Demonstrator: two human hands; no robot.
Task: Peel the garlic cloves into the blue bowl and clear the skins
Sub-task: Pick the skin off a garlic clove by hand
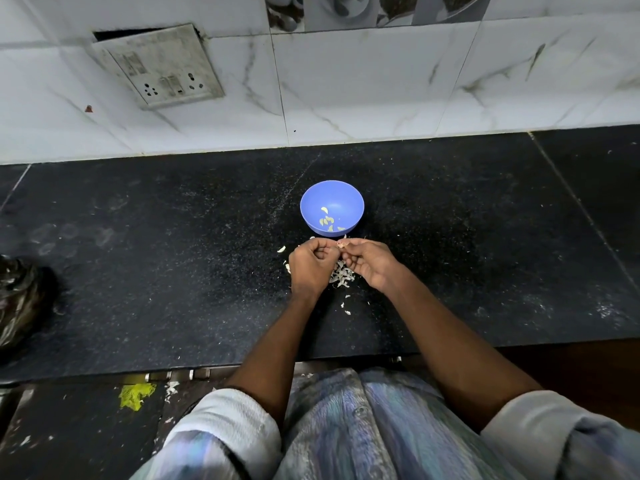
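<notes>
A blue bowl [349, 199] stands on the black counter [173, 271] and holds several peeled garlic cloves [326, 220]. Just in front of it my left hand [309, 268] and my right hand [369, 265] meet, fingers curled, and pinch one small garlic clove [343, 243] between their fingertips. Under the hands lies a pile of papery skins [341, 277]. An unpeeled clove [281, 249] lies on the counter to the left of my left hand, and loose skin bits [346, 308] lie nearer to me.
A tiled wall with a socket plate [162, 67] rises behind the counter. A dark crumpled bag [17, 299] sits at the counter's left edge. The counter's front edge runs just before my body; the floor below shows a yellow scrap [135, 394].
</notes>
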